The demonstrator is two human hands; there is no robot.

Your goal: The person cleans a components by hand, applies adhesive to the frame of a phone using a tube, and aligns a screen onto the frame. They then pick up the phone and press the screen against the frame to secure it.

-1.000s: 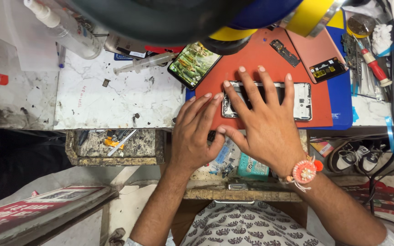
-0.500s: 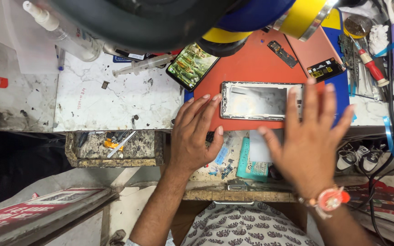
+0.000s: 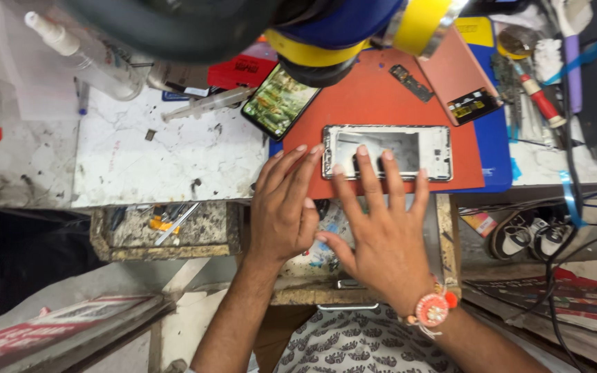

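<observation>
A silver rectangular phone frame with its back opened lies flat and lengthwise on a red-orange rubber work mat, near the mat's front edge; the mat sits on a blue underlay at the right end of a stained white bench top. The right hand is spread flat, palm down, nothing clasped; its fingertips press on the lower part of the frame, while the thumb points left toward the other hand. The left hand is also open and flat, fingers together; its fingertips reach the frame's left end and the mat's front edge, though whether they touch the frame itself cannot be told. An orange beaded bracelet circles the right wrist.

Just left of the mat a dark smartphone with a lit green screen lies tilted; a clear plastic syringe lies beside it, and a clear spray bottle lies farther left. On the mat's far right corner rests a pinkish phone back cover, and a small dark narrow circuit strip lies near it. Below the bench front an open drawer of small tools shows; a pair of black and white shoes stands on the floor to the right.
</observation>
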